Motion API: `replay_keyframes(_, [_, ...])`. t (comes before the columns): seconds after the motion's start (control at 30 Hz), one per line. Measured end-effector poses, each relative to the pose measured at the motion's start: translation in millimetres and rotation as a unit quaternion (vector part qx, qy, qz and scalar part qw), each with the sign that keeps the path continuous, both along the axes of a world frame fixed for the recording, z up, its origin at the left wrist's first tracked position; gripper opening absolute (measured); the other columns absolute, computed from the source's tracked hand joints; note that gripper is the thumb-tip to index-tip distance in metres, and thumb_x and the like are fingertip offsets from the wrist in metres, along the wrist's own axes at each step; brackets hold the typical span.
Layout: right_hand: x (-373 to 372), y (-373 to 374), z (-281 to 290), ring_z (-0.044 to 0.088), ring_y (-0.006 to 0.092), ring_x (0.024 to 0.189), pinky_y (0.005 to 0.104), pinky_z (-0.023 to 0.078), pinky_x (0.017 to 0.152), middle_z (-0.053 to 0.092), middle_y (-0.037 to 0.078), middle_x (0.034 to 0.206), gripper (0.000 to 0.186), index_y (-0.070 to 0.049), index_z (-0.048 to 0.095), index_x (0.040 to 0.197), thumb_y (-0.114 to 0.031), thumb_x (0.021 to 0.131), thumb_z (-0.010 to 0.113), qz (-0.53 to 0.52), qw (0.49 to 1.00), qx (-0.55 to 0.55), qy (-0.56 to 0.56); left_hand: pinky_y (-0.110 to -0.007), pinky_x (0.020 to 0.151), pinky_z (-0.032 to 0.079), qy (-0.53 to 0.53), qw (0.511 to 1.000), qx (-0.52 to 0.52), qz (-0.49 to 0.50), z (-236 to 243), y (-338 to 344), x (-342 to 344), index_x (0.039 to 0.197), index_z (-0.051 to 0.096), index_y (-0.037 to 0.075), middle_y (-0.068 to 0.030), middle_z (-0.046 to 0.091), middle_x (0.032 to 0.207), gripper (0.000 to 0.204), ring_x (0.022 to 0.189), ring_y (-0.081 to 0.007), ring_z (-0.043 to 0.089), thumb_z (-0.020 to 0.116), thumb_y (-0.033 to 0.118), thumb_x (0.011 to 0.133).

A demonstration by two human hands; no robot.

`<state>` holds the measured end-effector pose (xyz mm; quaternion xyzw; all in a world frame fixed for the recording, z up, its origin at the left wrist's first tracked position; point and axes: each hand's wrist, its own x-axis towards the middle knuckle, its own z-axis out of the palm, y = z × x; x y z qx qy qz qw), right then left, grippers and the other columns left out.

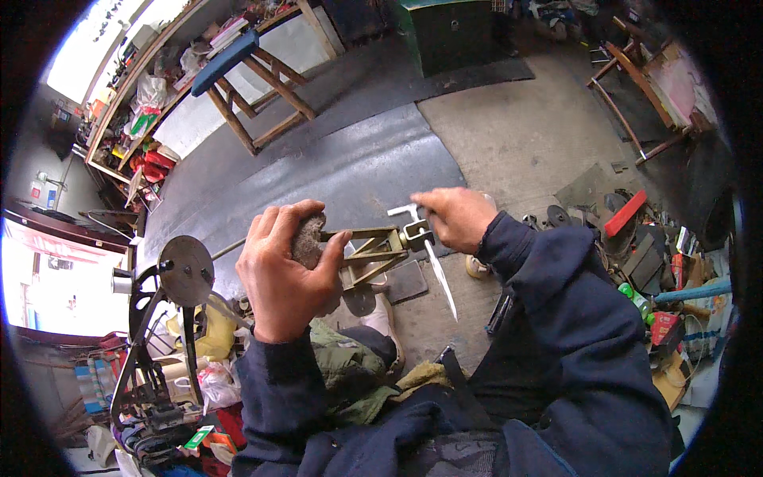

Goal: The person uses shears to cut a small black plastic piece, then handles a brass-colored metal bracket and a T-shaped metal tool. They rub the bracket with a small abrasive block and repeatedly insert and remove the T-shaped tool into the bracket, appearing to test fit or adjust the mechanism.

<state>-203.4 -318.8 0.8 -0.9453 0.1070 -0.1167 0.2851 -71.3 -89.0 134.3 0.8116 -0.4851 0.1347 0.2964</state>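
In front of me is a brass-coloured open metal frame [373,245] with a squarish silver clamp [416,233] at its right end. From the clamp a thin, shiny, pointed blade-like piece [442,280] slants downward. My left hand [288,266] is closed round a rough grey-brown block [307,241] at the frame's left end, its thumb against the frame. My right hand [458,216] is closed at a silver T-shaped handle [407,211] by the clamp; its lower fingers are partly hidden.
A black machine with a round disc [186,270] stands at my left. A blue-topped wooden stool [226,63] stands ahead on dark matting [350,159]. Tools and a red bar [625,213] lie piled at my right. A wooden chair [640,87] is at the far right.
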Motion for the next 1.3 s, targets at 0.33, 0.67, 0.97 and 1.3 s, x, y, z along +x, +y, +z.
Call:
replay_keyframes(0.33, [-10, -1, 36, 0.075, 0.0201, 0.073, 0.0373, 0.059, 0.068, 0.079, 0.011, 0.083, 0.027, 0.003, 0.077, 0.098, -0.022, 0.096, 0.069, 0.170, 0.887, 0.225, 0.366, -0.039, 0.084, 0.056, -0.007, 1.000, -0.001, 0.002, 0, 0, 0, 0.108, 0.074, 0.006, -0.0115, 0.073, 0.097, 0.035, 0.093, -0.0307, 0.071, 0.087, 0.020, 0.078])
replay_keyframes(0.67, [-22, -14, 66, 0.055, 0.0079, 0.057, 0.0266, 0.040, 0.050, 0.063, 0.001, 0.067, 0.030, -0.001, 0.076, 0.091, -0.031, 0.095, 0.080, 0.090, 0.849, 0.507, 0.120, -0.040, 0.081, 0.056, -0.002, 1.000, -0.007, -0.003, -1, 1, 2, 0.106, 0.075, 0.008, -0.0099, 0.072, 0.097, 0.035, 0.092, -0.0320, 0.070, 0.088, 0.020, 0.076])
replay_keyframes(0.97, [8, 3, 39, 0.071, 0.0216, 0.077, 0.0344, 0.056, 0.071, 0.076, 0.012, 0.085, 0.019, -0.003, 0.077, 0.099, -0.021, 0.097, 0.075, -0.084, 0.968, 0.199, -0.130, -0.040, 0.081, 0.056, -0.002, 1.000, -0.014, -0.017, 0, 2, 0, 0.106, 0.075, 0.009, -0.0097, 0.072, 0.096, 0.034, 0.091, -0.0316, 0.070, 0.087, 0.019, 0.076])
replay_keyframes(1.3, [12, -3, 11, 0.071, 0.0458, 0.094, 0.0518, 0.057, 0.085, 0.073, 0.027, 0.095, 0.028, -0.002, 0.074, 0.091, -0.024, 0.099, 0.058, 0.019, 0.976, 0.089, 0.197, -0.040, 0.080, 0.056, -0.005, 1.000, -0.025, -0.009, -1, 4, 1, 0.106, 0.075, 0.009, -0.0094, 0.071, 0.095, 0.035, 0.092, -0.0319, 0.069, 0.088, 0.020, 0.076])
